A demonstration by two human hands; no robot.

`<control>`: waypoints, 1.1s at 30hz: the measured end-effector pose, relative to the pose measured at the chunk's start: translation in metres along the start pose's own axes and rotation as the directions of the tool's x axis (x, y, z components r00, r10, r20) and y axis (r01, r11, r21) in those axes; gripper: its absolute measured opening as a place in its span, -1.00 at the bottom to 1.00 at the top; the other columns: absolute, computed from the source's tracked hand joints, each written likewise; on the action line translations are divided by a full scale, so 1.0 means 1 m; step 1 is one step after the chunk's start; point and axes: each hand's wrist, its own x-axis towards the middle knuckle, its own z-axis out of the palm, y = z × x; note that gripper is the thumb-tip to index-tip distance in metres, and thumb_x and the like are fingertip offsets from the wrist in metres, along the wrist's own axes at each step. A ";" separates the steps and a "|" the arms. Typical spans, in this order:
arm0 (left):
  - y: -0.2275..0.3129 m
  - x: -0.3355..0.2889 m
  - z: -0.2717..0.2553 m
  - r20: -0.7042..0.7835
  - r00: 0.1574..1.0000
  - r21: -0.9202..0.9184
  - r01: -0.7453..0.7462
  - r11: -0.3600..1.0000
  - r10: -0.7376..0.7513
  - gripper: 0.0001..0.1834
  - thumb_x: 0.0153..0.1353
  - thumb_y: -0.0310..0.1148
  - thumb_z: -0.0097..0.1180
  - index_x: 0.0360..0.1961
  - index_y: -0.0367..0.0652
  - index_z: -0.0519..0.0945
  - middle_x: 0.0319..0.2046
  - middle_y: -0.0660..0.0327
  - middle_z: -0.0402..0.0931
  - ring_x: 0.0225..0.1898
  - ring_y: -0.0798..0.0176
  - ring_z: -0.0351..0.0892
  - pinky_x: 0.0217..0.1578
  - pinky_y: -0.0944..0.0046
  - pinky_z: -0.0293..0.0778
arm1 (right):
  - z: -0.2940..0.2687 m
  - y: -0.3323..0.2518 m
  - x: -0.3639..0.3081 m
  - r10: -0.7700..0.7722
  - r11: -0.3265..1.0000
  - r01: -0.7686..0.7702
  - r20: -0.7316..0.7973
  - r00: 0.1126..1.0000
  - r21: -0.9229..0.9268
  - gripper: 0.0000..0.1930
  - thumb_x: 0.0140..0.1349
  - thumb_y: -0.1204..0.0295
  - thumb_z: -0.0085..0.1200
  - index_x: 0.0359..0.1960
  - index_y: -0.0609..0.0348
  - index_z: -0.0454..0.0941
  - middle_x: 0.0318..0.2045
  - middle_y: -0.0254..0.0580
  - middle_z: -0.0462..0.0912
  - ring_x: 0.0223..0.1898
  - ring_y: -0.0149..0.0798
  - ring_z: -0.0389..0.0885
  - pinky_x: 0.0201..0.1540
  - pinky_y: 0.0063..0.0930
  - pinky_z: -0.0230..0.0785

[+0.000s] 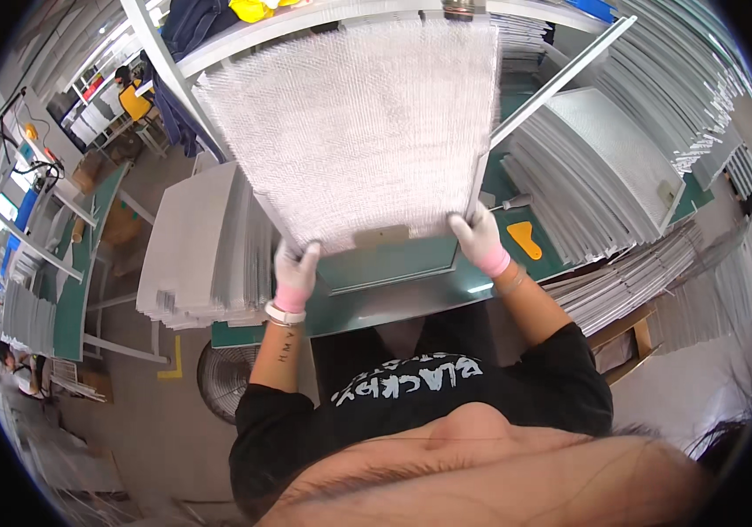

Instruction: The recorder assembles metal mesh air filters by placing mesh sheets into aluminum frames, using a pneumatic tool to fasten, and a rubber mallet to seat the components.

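Observation:
A large silvery mesh filter panel (358, 132) with a thin metal frame is held up in front of me, its near edge low and its far part raised. My left hand (297, 270), in a white and pink glove, is closed on the near left corner with the thumb on top. On the near right corner, my right hand (482, 241) grips the panel in a matching glove. A small tan tab sits at the middle of the near edge. Beneath the panel lies a rectangular metal frame (394, 283) on the workbench, partly hidden by it.
Stacks of similar panels stand on the left (187, 241) and the right (609, 167). A yellow scraper (524, 241) lies on the green bench top, right of my right hand. Behind the panel is a white rack post (565, 79). A floor fan (223, 379) stands at the lower left.

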 end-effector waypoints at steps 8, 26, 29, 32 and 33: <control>0.083 0.033 0.017 -0.101 0.983 -0.236 -0.171 0.957 0.151 -0.69 0.17 -0.62 0.16 -0.04 -0.30 0.48 -0.29 0.34 0.56 -0.37 0.53 0.45 -0.35 0.50 0.38 | -0.024 -0.061 0.046 0.005 0.911 -0.020 0.038 0.999 0.412 -0.61 0.24 0.57 0.00 0.13 0.35 0.37 0.02 -0.22 0.55 0.04 -0.45 0.46 0.14 -0.48 0.29; 0.031 0.001 0.006 -0.075 0.969 -0.096 -0.242 0.965 0.236 -0.65 0.22 -0.59 0.14 0.04 -0.33 0.46 -0.15 0.25 0.57 -0.18 0.46 0.51 -0.12 0.43 0.42 | -0.006 -0.044 0.018 0.079 0.973 -0.062 -0.071 0.994 0.220 -0.73 0.31 0.55 0.03 0.03 0.35 0.48 -0.11 -0.25 0.64 -0.09 -0.45 0.55 0.04 -0.52 0.36; 0.010 -0.009 0.004 -0.078 0.975 -0.038 -0.212 0.977 0.208 -0.65 0.23 -0.59 0.14 0.05 -0.33 0.46 -0.11 0.25 0.56 -0.12 0.45 0.51 -0.06 0.42 0.41 | 0.002 -0.025 0.008 0.074 0.946 -0.045 -0.078 0.994 0.320 -0.73 0.32 0.53 0.05 0.03 0.35 0.48 -0.10 -0.26 0.64 -0.09 -0.45 0.55 0.04 -0.52 0.37; -0.003 -0.013 0.003 -0.072 0.997 -0.064 -0.010 0.998 0.005 -0.68 0.24 -0.55 0.17 0.02 -0.30 0.47 -0.22 0.30 0.57 -0.32 0.53 0.46 -0.28 0.48 0.40 | 0.006 0.003 0.004 0.112 0.954 -0.108 0.001 0.994 0.278 -0.72 0.34 0.48 0.07 0.04 0.34 0.46 -0.08 -0.27 0.63 -0.08 -0.47 0.54 0.06 -0.53 0.35; -0.015 -0.018 0.001 -0.070 0.998 -0.028 0.003 1.000 -0.005 -0.71 0.26 -0.53 0.16 0.00 -0.28 0.48 -0.27 0.33 0.56 -0.39 0.56 0.42 -0.37 0.50 0.37 | 0.008 0.009 -0.001 0.116 0.945 -0.112 0.005 0.993 0.307 -0.71 0.35 0.48 0.07 0.05 0.33 0.46 -0.08 -0.27 0.63 -0.08 -0.47 0.54 0.06 -0.53 0.35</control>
